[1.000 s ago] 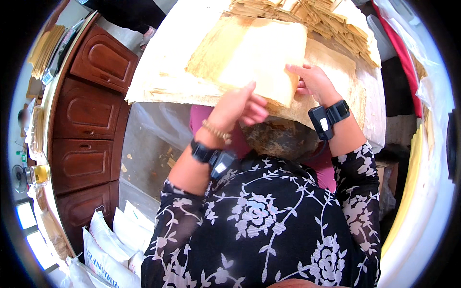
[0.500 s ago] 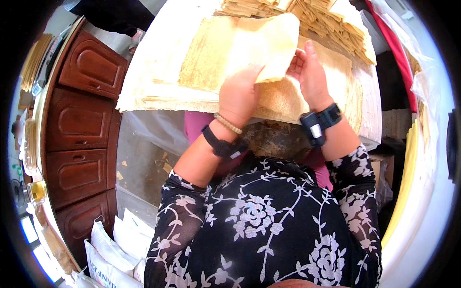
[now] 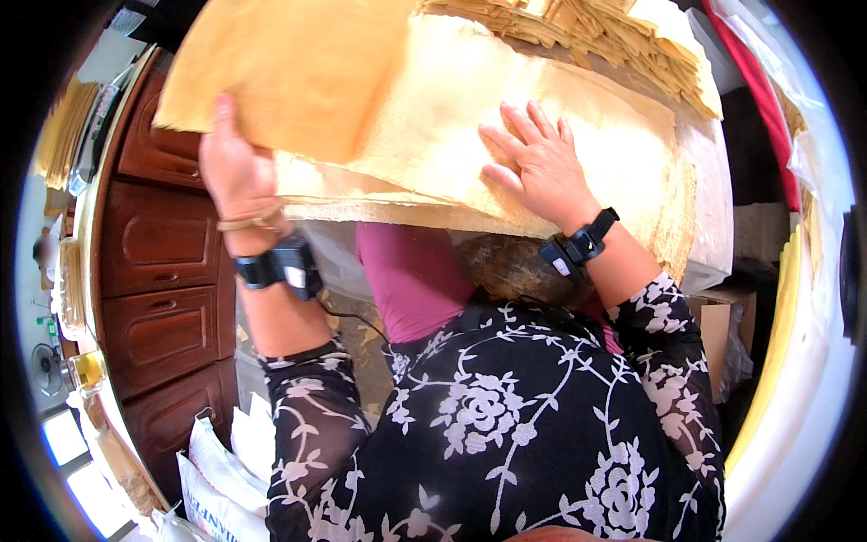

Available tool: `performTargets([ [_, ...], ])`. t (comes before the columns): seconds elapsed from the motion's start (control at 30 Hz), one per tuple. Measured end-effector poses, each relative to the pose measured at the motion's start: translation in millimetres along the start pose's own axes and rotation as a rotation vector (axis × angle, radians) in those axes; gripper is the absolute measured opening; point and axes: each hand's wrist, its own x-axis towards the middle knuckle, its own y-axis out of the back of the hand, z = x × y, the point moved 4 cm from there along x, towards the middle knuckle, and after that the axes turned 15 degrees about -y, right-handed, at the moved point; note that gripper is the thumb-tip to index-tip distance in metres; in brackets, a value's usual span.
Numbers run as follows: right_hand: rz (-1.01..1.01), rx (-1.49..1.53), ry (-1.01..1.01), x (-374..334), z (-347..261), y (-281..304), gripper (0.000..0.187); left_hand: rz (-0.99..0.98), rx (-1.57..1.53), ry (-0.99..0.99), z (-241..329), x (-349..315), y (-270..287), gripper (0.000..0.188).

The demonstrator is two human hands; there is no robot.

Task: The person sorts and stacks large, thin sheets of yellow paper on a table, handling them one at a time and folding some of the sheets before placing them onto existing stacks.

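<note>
We count two hands: left hand (image 3: 237,172) pinches the near edge of one tan sheet (image 3: 289,77), thumb on top (other fingers partly hidden); right hand (image 3: 542,172) rests on the pale sheets (image 3: 433,117), fingers spread. White labels on two black wrist units (image 3: 296,268) are too small for us to read; a white sack (image 3: 217,497) carries dark print. The tan sheet is thin, yellow-brown, slightly blurred, raised over the pale sheets' left end.
</note>
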Motion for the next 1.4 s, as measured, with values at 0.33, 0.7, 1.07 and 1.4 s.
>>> performTargets([
  [0.33,-0.004,-0.011,-0.009,-1.0,-2.5,8.6,0.057,-0.400,1.074,-0.873,103.9,25.4,-28.4,0.038],
  [0.7,-0.371,1.662,-0.686,-79.0,29.9,43.9,0.039,-1.054,0.982,-0.957,-40.9,-240.8,-153.7,0.032],
  [1.07,0.369,0.613,-0.702,-58.9,174.3,50.5,0.046,-0.553,1.292,-0.471,-11.6,-159.9,-13.4,0.022],
  [1.4,0.094,0.168,0.108,-112.7,45.2,51.0,0.062,-0.665,-0.037,0.814,-36.9,-260.1,-71.7,0.032],
])
